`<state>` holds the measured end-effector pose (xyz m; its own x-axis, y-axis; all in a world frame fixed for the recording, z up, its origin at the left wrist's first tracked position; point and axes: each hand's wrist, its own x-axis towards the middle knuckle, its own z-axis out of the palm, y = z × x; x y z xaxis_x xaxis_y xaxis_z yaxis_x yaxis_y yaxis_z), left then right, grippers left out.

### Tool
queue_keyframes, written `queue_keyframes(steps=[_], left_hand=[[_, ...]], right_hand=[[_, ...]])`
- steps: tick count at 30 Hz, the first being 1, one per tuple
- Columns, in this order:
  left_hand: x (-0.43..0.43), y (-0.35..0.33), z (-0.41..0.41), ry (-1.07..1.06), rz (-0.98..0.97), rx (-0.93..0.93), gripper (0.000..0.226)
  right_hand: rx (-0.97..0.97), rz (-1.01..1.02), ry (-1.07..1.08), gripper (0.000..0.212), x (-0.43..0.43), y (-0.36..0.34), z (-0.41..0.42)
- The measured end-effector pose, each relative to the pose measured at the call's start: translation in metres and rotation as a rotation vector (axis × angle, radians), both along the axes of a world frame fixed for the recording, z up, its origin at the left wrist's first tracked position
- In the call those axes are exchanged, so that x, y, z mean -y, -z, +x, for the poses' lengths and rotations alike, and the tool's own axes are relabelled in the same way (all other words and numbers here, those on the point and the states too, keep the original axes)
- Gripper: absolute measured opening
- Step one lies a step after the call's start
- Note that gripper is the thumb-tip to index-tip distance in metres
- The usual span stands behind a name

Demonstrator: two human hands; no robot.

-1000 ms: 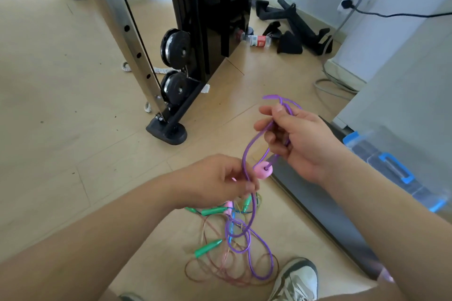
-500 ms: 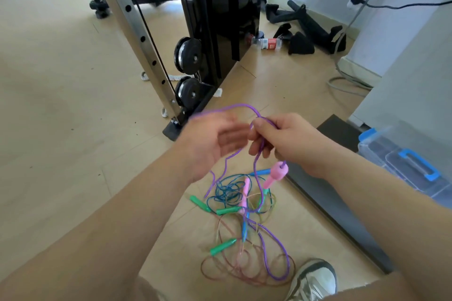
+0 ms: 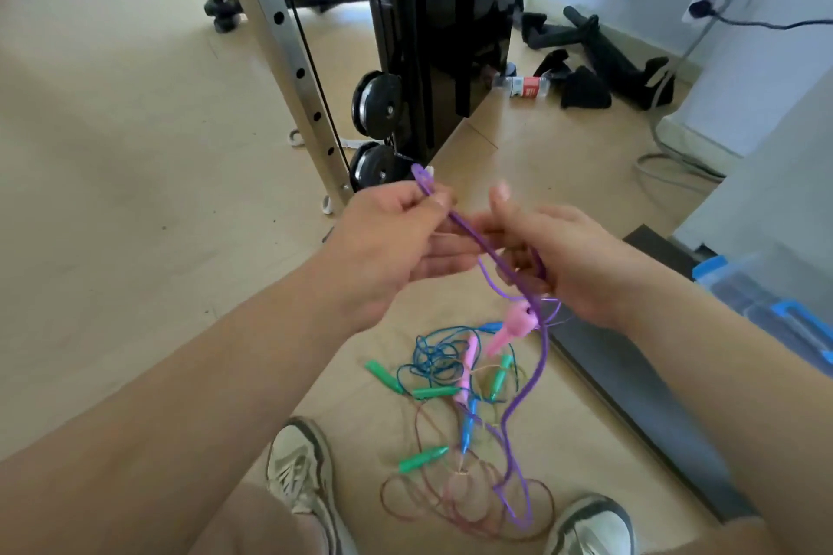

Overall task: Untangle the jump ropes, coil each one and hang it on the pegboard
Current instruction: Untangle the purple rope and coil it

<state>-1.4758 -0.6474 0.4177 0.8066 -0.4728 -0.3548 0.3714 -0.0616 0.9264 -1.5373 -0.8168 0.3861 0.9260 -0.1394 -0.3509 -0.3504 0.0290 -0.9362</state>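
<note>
Pinching the purple jump rope with the left hand, gripping its loops in the curled right hand, dangling the pink handle over the tangled ropes.

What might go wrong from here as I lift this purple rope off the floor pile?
1. The purple rope, gripped by the left hand and right hand, runs down into the tangle on the floor; pulling up may tighten knots or drag other ropes along.
2. The pink handle dangles below the right hand and may swing and snag a loop.
3. Purple loops lie close to the right shoe; a step could trap them.
</note>
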Motion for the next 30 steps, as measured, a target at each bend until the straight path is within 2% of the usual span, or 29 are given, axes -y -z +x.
queue_keyframes(steps=[2,4,7,9,11,14,16,17,19,20,24,27,30], left_hand=[[0.001,-0.009,0.016,-0.17,-0.22,-0.145,0.014],[-0.001,-0.012,0.028,-0.271,-0.344,-0.22,0.012],[-0.008,-0.009,0.038,-0.338,-0.356,-0.208,0.014],[-0.012,-0.002,0.042,-0.315,-0.26,-0.219,0.022],[-0.015,0.007,0.038,-0.143,-0.003,-0.21,0.026],[-0.019,0.028,0.011,0.457,0.445,0.014,0.017],[-0.018,0.039,-0.01,0.777,0.545,0.218,0.01],[-0.015,0.044,-0.017,0.824,0.547,0.315,0.009],[-0.01,0.056,-0.022,0.778,0.559,0.484,0.017],[-0.009,0.058,-0.021,0.715,0.565,0.504,0.022],[-0.012,0.055,-0.006,0.559,0.453,0.299,0.028],[-0.014,0.034,0.005,0.383,0.282,0.207,0.031],[-0.016,0.017,0.018,0.179,0.026,0.004,0.032]], right_hand=[[-0.058,-0.046,-0.203,0.058,-0.004,0.003,-0.008],[-0.087,-0.111,-0.316,0.05,-0.009,0.006,-0.012],[-0.115,-0.285,-0.238,0.048,-0.015,0.008,-0.014],[-0.082,-0.351,-0.107,0.056,-0.017,0.008,-0.01],[-0.04,-0.298,0.036,0.058,-0.021,0.007,-0.006],[-0.013,-0.229,0.2,0.056,-0.035,0.007,0.004],[-0.032,-0.249,0.233,0.061,-0.043,0.009,0.01],[-0.038,-0.24,0.242,0.064,-0.046,0.01,0.013],[-0.035,-0.198,0.254,0.062,-0.049,0.011,0.018],[-0.037,-0.177,0.257,0.058,-0.05,0.011,0.02],[-0.057,-0.062,0.233,0.048,-0.041,0.015,0.021],[-0.058,-0.181,-0.025,0.045,-0.027,0.018,0.009],[-0.076,-0.093,-0.205,0.059,-0.024,0.021,-0.002]])
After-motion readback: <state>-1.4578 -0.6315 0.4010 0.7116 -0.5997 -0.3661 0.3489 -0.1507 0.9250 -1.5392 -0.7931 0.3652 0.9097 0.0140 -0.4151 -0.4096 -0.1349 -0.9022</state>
